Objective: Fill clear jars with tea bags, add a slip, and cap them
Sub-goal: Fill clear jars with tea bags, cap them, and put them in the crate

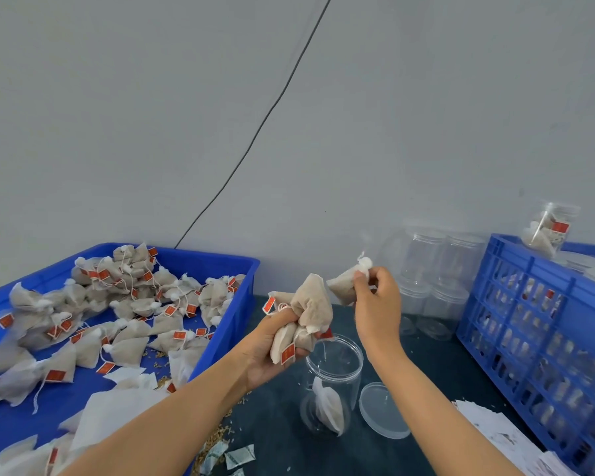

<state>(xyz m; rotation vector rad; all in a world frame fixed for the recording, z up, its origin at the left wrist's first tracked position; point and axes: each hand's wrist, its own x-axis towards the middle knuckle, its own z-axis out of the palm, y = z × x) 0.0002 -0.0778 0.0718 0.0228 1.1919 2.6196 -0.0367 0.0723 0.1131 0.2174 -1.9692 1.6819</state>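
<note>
Hands raised above the desk (pixel 275 424), close together but not touching. Left hand (pixel 272 352) grips a bunch of tea bags (pixel 303 321), fingers curled tight round them. Right hand (pixel 378 304) pinches a single tea bag (pixel 346 281) by its knotted top, just beside the bunch. Open clear jar (pixel 334 379) stands directly below the left hand, one bag inside; its lid (pixel 383 410) lies touching or just beside it to the right. Blue tray (pixel 217 266) of loose bags borders the left, blue crate (pixel 529 304) the right, empty jars (pixel 437 280) stacked behind against the wall. Paper slips (pixel 495 431) lie near the crate's front.
</note>
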